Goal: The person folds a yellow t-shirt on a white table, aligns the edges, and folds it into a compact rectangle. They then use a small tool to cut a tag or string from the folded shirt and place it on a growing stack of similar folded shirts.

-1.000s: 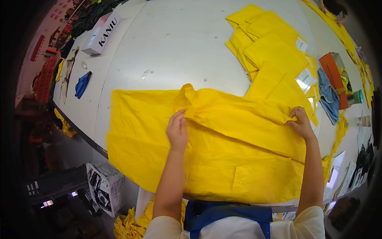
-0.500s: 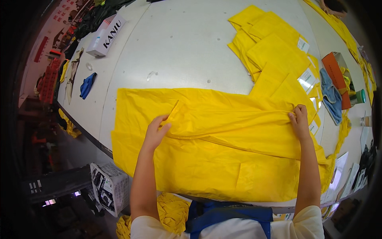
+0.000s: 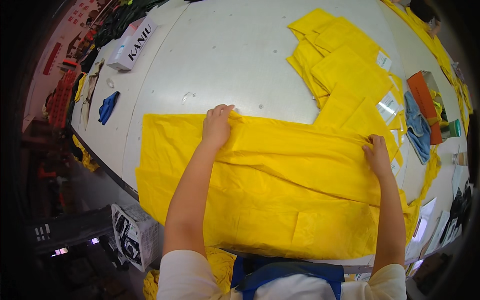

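A large yellow garment (image 3: 280, 170) of thin, smooth fabric lies spread across the near side of the table, with a pocket-like patch low on its right half. At its far edge, left of the middle, my left hand (image 3: 217, 127) is closed on the fabric, fingertips over the edge. My right hand (image 3: 378, 155) pinches the garment at its right end, thumb and fingers together on a fold. Between the two hands the cloth runs in long, shallow creases. Just beyond my right hand, folded yellow pieces (image 3: 345, 65) with white labels lie overlapped in a row.
A white box (image 3: 132, 44) and a blue cloth piece (image 3: 108, 107) sit at the left of the table (image 3: 215, 65). On the right are a light-blue cloth (image 3: 418, 130) and an orange box (image 3: 425, 102). A white basket (image 3: 135, 237) stands below the left edge. Another person's hand (image 3: 434, 29) shows far right.
My left hand has moved away from me and to the right, carrying a raised fold of the garment to its far edge. My right hand stays nearly in place, holding the right end.
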Motion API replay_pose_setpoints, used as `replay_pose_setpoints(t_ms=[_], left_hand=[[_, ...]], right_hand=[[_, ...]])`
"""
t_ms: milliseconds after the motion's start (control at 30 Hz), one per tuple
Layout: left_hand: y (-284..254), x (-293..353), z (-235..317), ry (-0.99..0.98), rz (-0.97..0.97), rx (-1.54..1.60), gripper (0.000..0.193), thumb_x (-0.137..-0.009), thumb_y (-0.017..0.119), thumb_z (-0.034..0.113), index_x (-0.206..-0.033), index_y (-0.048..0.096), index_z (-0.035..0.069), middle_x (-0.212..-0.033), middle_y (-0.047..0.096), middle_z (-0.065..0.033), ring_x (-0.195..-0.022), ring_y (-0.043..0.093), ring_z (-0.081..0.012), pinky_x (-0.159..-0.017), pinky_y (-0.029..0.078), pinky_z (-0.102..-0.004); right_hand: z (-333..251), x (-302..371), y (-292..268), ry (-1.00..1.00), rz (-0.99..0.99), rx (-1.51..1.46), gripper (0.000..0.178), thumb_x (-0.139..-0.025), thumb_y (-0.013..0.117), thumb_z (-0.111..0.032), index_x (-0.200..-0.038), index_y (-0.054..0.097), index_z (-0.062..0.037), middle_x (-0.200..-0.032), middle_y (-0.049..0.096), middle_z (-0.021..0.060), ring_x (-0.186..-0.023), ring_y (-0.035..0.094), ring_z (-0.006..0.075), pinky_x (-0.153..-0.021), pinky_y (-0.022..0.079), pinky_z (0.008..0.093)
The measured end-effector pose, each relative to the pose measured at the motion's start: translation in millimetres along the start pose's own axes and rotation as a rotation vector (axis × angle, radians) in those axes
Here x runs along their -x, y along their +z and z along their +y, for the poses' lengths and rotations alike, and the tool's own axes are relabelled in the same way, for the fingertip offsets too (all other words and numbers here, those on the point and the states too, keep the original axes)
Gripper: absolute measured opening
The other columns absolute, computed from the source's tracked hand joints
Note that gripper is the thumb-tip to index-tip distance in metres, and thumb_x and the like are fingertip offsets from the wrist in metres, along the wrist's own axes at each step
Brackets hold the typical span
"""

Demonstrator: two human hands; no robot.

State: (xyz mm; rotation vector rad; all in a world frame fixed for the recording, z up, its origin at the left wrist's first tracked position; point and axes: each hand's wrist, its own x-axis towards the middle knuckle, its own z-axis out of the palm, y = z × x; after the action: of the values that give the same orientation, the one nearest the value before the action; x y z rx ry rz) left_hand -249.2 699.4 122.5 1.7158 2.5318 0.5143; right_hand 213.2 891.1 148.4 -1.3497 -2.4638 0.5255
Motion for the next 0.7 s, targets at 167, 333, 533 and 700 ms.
replay_pose_setpoints(t_ms=[167,333,533,700], left_hand=[[-36,-40,13,0.070,-0.551,-0.348,0.037,-0.074,0.067,0.008,-0.109,0.058,0.019,-0.109,0.057,-0.0055,-0.111,0.049,-0.0262,-0.086,0.044,-0.0427],[-60,-49,0,0.030,-0.799,-0.143,0.024,-0.074,0.068,0.012,-0.096,0.061,0.013,-0.092,0.061,-0.0074,-0.095,0.057,-0.0296,-0.077,0.047,-0.0401],[-133,81,12,0.480,0.286,-0.182,0.008,-0.069,0.058,0.006,-0.074,0.054,0.011,-0.066,0.049,-0.0065,-0.064,0.054,-0.0284,-0.053,0.043,-0.0401],[-144,267,17,0.462,0.160,-0.132,0.019,-0.058,0.059,0.012,-0.058,0.041,0.015,-0.058,0.036,-0.0042,-0.054,0.046,-0.0231,-0.047,0.034,-0.0356]], right_hand=[[-32,-23,-40,0.159,-0.406,0.031,0.036,-0.072,0.068,-0.007,-0.104,0.053,0.0006,-0.094,0.060,0.0194,-0.096,0.057,0.0388,-0.082,0.046,0.0409],[-22,-16,-55,0.051,-0.309,0.038,0.030,-0.069,0.066,-0.004,-0.096,0.054,0.0004,-0.092,0.059,0.0208,-0.092,0.057,0.0391,-0.078,0.046,0.0398],[-53,133,-97,-0.271,0.304,0.142,0.023,-0.069,0.061,0.003,-0.084,0.044,0.0003,-0.077,0.042,0.0186,-0.070,0.044,0.0380,-0.060,0.036,0.0425],[-65,260,-87,-0.442,0.055,0.183,0.031,-0.054,0.064,-0.004,-0.078,0.044,-0.0082,-0.084,0.045,0.0119,-0.079,0.047,0.0338,-0.072,0.038,0.0461]])
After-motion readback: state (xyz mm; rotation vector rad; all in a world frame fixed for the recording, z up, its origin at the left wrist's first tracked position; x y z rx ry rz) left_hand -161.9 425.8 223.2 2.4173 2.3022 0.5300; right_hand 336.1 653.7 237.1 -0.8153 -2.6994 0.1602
